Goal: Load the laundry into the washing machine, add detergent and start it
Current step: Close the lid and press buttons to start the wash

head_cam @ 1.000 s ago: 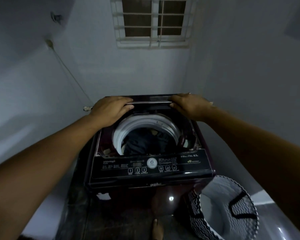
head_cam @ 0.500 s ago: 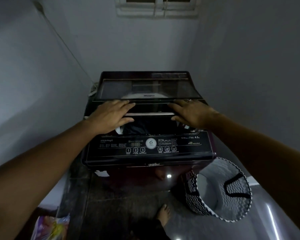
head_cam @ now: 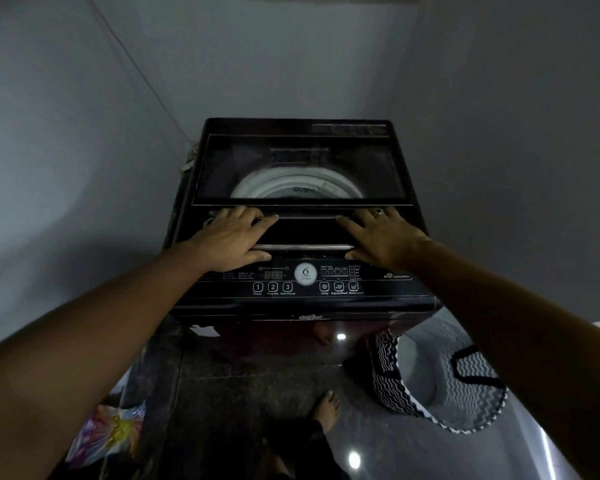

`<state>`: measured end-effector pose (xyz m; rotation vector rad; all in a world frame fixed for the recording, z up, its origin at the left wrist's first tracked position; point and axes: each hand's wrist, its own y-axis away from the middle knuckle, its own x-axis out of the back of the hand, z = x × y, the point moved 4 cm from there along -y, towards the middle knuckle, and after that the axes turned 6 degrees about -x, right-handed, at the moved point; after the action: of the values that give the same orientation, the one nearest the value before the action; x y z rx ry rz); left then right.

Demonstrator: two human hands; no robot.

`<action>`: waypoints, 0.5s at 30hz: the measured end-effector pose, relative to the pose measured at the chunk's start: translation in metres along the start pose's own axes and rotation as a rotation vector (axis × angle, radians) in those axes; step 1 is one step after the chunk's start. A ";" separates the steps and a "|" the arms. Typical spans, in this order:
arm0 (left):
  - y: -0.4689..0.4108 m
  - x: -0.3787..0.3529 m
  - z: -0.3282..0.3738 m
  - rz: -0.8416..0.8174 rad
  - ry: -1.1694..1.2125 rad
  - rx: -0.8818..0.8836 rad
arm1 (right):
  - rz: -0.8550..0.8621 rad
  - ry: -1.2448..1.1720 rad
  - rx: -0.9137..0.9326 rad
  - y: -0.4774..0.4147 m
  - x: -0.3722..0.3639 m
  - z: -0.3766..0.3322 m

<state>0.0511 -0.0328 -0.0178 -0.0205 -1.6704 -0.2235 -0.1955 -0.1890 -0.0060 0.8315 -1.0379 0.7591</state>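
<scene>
1. Head view: the washing machine (head_cam: pixel 302 308) stands in the corner where 2 grey walls meet, and its glass lid (head_cam: pixel 298 168) lies flat over the top.
2. Through the lid's dark glass the white drum rim (head_cam: pixel 297 185) shows; the glass is too dark to tell what lies inside the drum.
3. The left hand (head_cam: pixel 232 237) lies flat on the front strip of the lid, on the machine's left side. Its fingers are straight and spread, grasping nothing, and the thumb reaches the front edge.
4. The right hand (head_cam: pixel 383 237) lies flat in the same way on the machine's right side, released, with a ring (head_cam: pixel 379 212) on 1 finger.
5. Between the 2 hands runs the lid's metal handle bar (head_cam: pixel 303 247), its ends covered by the hands.
6. Just in front of the hands is the control panel (head_cam: pixel 305 285), with buttons numbered 1, 2 and 3; both forearms cross over its outer ends.
7. Right of the machine's front, on the floor, stands a zigzag-patterned laundry basket (head_cam: pixel 388 375), partly behind the right arm.
8. In front of the machine a bare foot (head_cam: pixel 326 407) rests on the dark floor.
9. Left of the machine, low down, lies a colourful bag (head_cam: pixel 108 434).
10. A thin cord (head_cam: pixel 136 71) runs down the wall left of the machine.
</scene>
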 end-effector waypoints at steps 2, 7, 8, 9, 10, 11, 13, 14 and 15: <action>-0.001 -0.003 0.000 -0.020 -0.001 -0.006 | -0.020 -0.026 -0.008 0.001 -0.001 -0.001; 0.001 -0.006 0.003 0.005 0.032 0.024 | -0.042 -0.103 -0.035 -0.001 -0.006 -0.001; 0.003 -0.007 0.005 0.023 0.043 0.032 | -0.042 -0.114 -0.051 0.000 -0.009 -0.002; 0.005 -0.009 0.006 0.037 0.057 0.040 | -0.043 -0.130 -0.072 0.002 -0.012 -0.004; 0.006 -0.011 0.007 0.049 0.074 0.049 | -0.045 -0.151 -0.095 0.004 -0.014 -0.006; 0.008 -0.013 0.007 0.055 0.095 0.058 | -0.047 -0.177 -0.120 0.006 -0.016 -0.008; 0.010 -0.018 0.006 0.054 0.129 0.068 | -0.050 -0.230 -0.165 0.009 -0.018 -0.013; 0.011 -0.019 0.005 0.052 0.139 0.071 | -0.042 -0.258 -0.184 0.010 -0.017 -0.015; 0.013 -0.020 0.005 0.055 0.152 0.081 | -0.027 -0.289 -0.201 0.011 -0.015 -0.017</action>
<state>0.0503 -0.0169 -0.0358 0.0117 -1.5239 -0.1127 -0.2031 -0.1715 -0.0224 0.7934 -1.3344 0.5096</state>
